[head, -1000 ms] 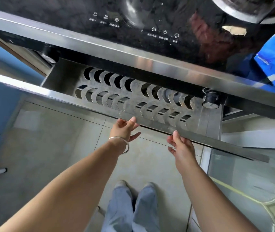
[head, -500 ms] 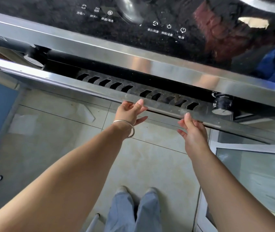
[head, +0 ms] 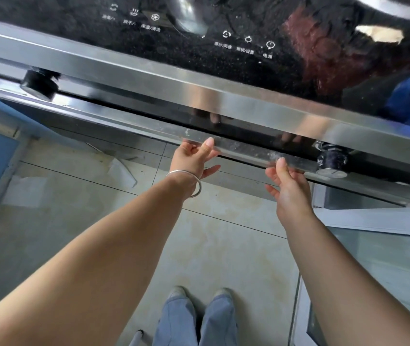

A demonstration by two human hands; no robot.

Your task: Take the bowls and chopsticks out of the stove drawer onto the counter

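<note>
Pushed almost fully in since a second ago: drawer (head: 243, 152), the slotted rack no longer visible, only the steel front rail showing under the stove (head: 223, 78). Left hand (head: 194, 158) pinching that rail, thumb on top and fingers under. Right hand (head: 286, 181) also at the rail, thumb up against its edge, fingers seemingly hooked beneath, though hard to confirm from this angle. No bowls or chopsticks anywhere in view; probably out of frame on the worktop, or possibly inside the drawer.

Risks from here: fingertips caught between rail and stove front if pushed in without letting go. Right knuckles close to the black knob (head: 330, 162), easy to bump. Uneven push from two hands, drawer jamming on its runners.
</note>
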